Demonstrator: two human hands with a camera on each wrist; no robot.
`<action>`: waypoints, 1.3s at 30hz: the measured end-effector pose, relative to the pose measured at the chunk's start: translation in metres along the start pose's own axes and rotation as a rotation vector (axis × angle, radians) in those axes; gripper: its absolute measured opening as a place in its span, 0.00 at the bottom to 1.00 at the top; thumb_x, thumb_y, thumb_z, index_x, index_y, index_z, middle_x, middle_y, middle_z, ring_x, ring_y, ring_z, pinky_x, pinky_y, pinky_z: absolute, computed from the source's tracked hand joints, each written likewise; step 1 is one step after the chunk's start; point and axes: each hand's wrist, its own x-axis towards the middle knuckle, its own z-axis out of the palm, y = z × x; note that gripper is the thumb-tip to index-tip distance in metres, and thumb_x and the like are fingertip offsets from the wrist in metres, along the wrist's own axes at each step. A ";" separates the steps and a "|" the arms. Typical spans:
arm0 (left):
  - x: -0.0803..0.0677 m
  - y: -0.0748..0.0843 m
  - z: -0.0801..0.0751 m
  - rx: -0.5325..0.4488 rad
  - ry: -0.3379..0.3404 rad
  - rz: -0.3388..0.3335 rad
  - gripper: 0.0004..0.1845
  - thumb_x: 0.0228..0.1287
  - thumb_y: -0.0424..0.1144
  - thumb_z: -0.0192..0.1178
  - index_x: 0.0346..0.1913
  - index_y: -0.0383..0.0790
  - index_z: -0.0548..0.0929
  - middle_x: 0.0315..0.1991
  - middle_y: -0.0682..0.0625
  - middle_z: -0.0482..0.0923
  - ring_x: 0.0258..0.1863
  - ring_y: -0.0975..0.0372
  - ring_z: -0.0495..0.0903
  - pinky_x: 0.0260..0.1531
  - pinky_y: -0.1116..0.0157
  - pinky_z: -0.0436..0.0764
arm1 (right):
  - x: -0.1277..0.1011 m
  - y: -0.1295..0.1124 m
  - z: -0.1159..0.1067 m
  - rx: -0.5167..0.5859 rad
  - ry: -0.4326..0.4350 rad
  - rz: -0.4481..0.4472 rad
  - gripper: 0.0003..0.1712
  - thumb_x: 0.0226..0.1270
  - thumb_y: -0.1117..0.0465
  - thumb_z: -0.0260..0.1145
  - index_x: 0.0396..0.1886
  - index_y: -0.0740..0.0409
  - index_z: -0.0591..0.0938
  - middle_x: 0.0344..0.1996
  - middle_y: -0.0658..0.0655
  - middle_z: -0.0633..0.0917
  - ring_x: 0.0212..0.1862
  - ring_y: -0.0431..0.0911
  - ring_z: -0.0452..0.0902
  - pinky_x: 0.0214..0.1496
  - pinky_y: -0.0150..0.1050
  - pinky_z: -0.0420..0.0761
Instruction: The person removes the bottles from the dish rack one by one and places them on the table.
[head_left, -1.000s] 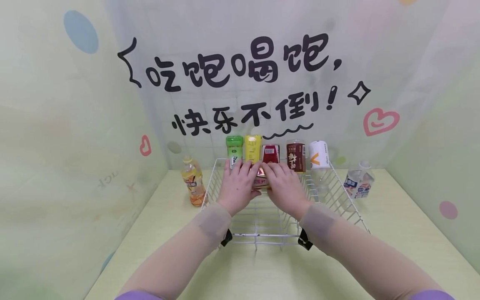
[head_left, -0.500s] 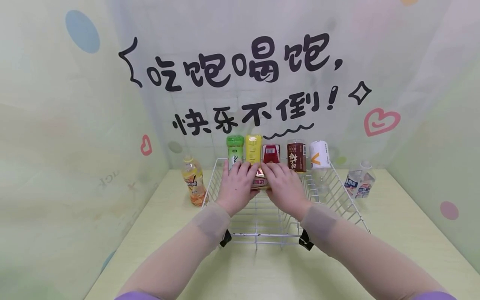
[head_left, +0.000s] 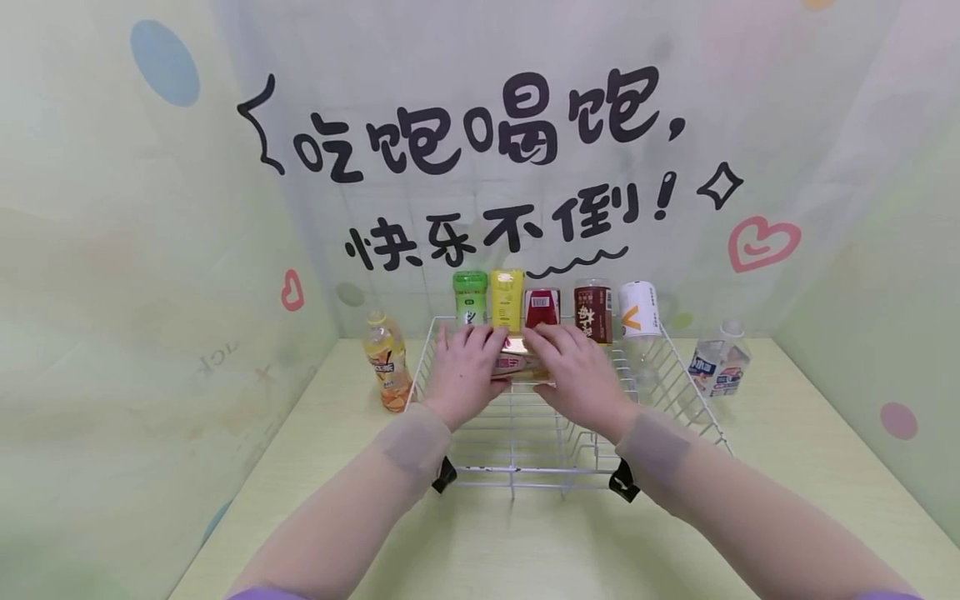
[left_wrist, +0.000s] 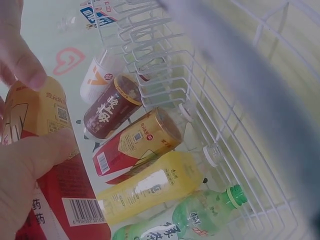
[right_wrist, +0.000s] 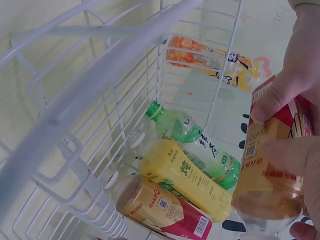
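Observation:
Both hands grip a red-and-gold drink bottle [head_left: 517, 365], held sideways over a white wire rack [head_left: 512, 472]. The left hand [head_left: 465, 375] holds its red, barcoded end, with the thumb on the label in the left wrist view. Nearer the clear neck end, the right hand [head_left: 581, 375] has its thumb against the gold part. Behind them, bottles stand cap-down in a row in the rack: a green tea bottle [right_wrist: 200, 145], a yellow bottle [right_wrist: 185, 180], a second red-and-gold bottle [left_wrist: 142, 142], a dark brown bottle [left_wrist: 112, 107] and a white-labelled bottle [head_left: 639, 310].
An orange drink bottle [head_left: 386, 367] stands on the table left of the rack. On the right, outside the rack, is a clear bottle with a blue-and-white label [head_left: 716, 368]. The rack's wire sides rise around the bottles. A printed backdrop closes off the back and sides.
The hands have drawn slightly apart along the held bottle, so more of it shows between them in the head view. The bottles in the row have not moved.

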 end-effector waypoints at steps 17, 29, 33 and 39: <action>-0.013 -0.026 -0.001 -0.154 0.002 -0.118 0.43 0.49 0.58 0.72 0.67 0.48 0.67 0.59 0.47 0.72 0.59 0.48 0.69 0.66 0.39 0.53 | -0.032 0.022 -0.023 0.069 0.050 0.035 0.40 0.55 0.50 0.74 0.66 0.59 0.71 0.59 0.62 0.75 0.60 0.58 0.69 0.61 0.56 0.70; -0.031 -0.037 -0.007 -0.411 0.082 -0.217 0.42 0.46 0.57 0.74 0.64 0.45 0.71 0.55 0.47 0.75 0.52 0.53 0.73 0.61 0.45 0.62 | -0.081 0.043 -0.032 0.108 0.005 0.183 0.40 0.56 0.50 0.73 0.65 0.62 0.71 0.59 0.64 0.75 0.59 0.60 0.70 0.59 0.59 0.71; -0.038 -0.040 -0.009 -0.479 0.086 -0.247 0.40 0.46 0.56 0.74 0.63 0.48 0.71 0.52 0.49 0.76 0.49 0.54 0.73 0.57 0.48 0.66 | -0.096 0.048 -0.034 0.112 0.015 0.204 0.39 0.56 0.51 0.73 0.64 0.63 0.71 0.58 0.65 0.75 0.59 0.62 0.70 0.58 0.61 0.70; -0.049 -0.045 -0.015 -0.663 0.069 -0.348 0.39 0.47 0.53 0.75 0.63 0.51 0.71 0.53 0.53 0.74 0.50 0.56 0.71 0.52 0.50 0.71 | -0.116 0.057 -0.035 0.107 0.037 0.233 0.39 0.55 0.51 0.73 0.63 0.65 0.72 0.55 0.66 0.76 0.56 0.63 0.71 0.55 0.61 0.71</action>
